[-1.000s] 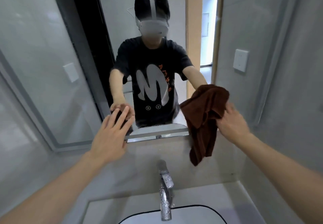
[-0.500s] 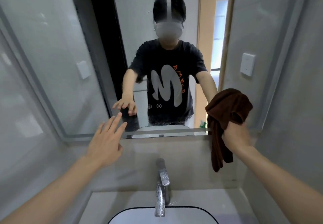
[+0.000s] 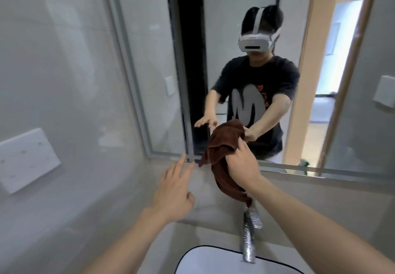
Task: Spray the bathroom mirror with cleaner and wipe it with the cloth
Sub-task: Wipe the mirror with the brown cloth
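The bathroom mirror (image 3: 149, 64) fills the wall ahead and reflects a person with a headset. My right hand (image 3: 241, 162) grips a brown cloth (image 3: 224, 141) and presses its bunched top against the lower part of the glass, near the bottom frame. The cloth's tail hangs down over the wall below the mirror. My left hand (image 3: 174, 190) hovers open, fingers spread, just under the mirror's lower edge and left of the cloth. No spray bottle shows on my side.
A chrome tap (image 3: 249, 237) stands below the cloth over a white basin (image 3: 213, 261). A white wall plate (image 3: 25, 158) is on the left wall and a switch (image 3: 384, 92) on the right wall. A green object (image 3: 304, 163) shows at the mirror's lower edge.
My right hand has carried the cloth leftward along the lower mirror, from the right edge toward the middle. The view has swung to the left. My left hand stays open below the frame.
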Motion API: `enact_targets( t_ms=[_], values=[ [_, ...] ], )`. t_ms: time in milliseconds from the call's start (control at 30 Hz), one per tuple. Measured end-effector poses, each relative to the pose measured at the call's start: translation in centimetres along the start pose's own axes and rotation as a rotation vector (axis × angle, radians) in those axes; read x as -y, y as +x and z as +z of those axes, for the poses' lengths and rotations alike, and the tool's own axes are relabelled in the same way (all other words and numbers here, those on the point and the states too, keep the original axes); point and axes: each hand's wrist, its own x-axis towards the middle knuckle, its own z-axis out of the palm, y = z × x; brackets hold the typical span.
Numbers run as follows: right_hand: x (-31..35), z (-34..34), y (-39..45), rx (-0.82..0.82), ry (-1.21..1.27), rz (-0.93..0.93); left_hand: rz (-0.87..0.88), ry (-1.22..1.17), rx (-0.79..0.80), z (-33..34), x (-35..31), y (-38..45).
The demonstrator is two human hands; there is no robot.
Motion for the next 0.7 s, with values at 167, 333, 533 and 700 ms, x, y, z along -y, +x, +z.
enact_targets(
  t_ms=[167,333,533,700],
  values=[
    [5.1,-1.0,1.5,-0.106,0.226,0.030,-0.165,-0.306,0.059,-1.6,4.0,-1.2],
    [9.3,-4.7,1.6,-0.077,0.200,-0.008,-0.263,-0.796,0.037,-2.8,4.6,-0.9],
    [11.0,-8.9,-1.5,-0.036,0.020,-0.032,-0.185,-1.186,0.109,-3.0,1.1,-0.9],
    [9.0,-9.4,-9.6,0.088,0.297,0.222,-0.133,-1.290,0.279,0.7,-2.4,-3.7]
  ],
)
